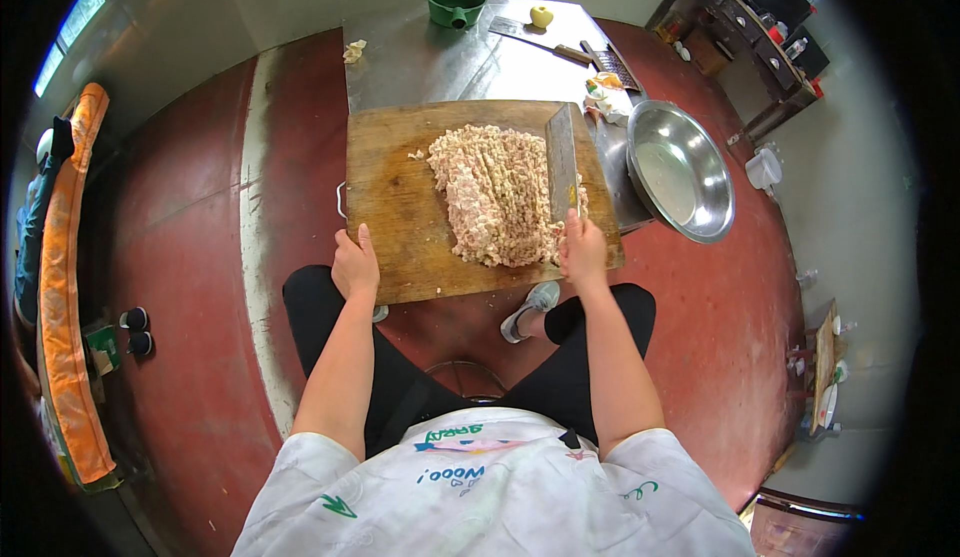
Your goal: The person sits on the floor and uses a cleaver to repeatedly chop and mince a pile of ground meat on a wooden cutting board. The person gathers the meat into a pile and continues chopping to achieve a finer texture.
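A wooden cutting board (397,219) lies in front of me at the near part of a metal table. On it is a flat, slab-like heap of minced meat (495,197), scored with ridges. My right hand (583,249) grips the handle of a cleaver (562,159), whose broad blade points away from me at the right edge of the mince. My left hand (356,261) rests at the board's near left corner, thumb on top; its fingers under the edge are partly hidden. A few loose bits of mince lie left of the heap.
The metal table (397,69) bears a green plastic pot (456,6), a second knife (525,41), a peeled round fruit or vegetable (541,16), a grater (611,66) and a crumpled plastic bag (607,97). A large steel basin (679,174) stands right of the board.
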The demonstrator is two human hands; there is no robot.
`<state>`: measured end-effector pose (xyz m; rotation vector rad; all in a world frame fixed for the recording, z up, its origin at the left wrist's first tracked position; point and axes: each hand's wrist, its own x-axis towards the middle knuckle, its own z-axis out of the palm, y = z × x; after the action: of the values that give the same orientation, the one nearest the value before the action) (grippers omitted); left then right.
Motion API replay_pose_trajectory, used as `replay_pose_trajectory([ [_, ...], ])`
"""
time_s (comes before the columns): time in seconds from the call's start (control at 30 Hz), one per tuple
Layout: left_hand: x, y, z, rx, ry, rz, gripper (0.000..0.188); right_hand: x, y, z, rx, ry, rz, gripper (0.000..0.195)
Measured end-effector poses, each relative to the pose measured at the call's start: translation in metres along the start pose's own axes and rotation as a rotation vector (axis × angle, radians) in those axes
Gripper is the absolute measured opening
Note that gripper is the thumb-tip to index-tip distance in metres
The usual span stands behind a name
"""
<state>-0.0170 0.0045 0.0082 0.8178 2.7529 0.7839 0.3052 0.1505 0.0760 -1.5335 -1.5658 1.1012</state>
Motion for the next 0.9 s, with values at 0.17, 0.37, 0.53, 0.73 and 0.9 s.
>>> replay_pose_trajectory([
  [0.17,0.001,-0.011,0.002,0.013,0.030,-0.007,0.056,0.004,-0.022,-0.003,0.178,-0.171,0.304,0.044],
  [0.37,0.001,-0.001,0.003,-0.018,-0.010,-0.011,0.058,0.007,0.026,-0.002,0.012,0.052,0.124,0.044],
  [0.53,0.000,-0.002,-0.002,-0.002,-0.017,-0.037,0.058,-0.005,-0.029,-0.015,0.159,-0.043,0.218,0.044],
  [0.73,-0.001,0.003,-0.005,0.010,-0.050,-0.027,0.059,0.011,-0.024,-0.025,0.195,-0.167,0.335,0.039],
  [0.9,0.001,-0.010,0.006,-0.006,0.044,0.025,0.059,-0.019,-0.037,-0.054,0.674,-0.214,0.297,0.034],
])
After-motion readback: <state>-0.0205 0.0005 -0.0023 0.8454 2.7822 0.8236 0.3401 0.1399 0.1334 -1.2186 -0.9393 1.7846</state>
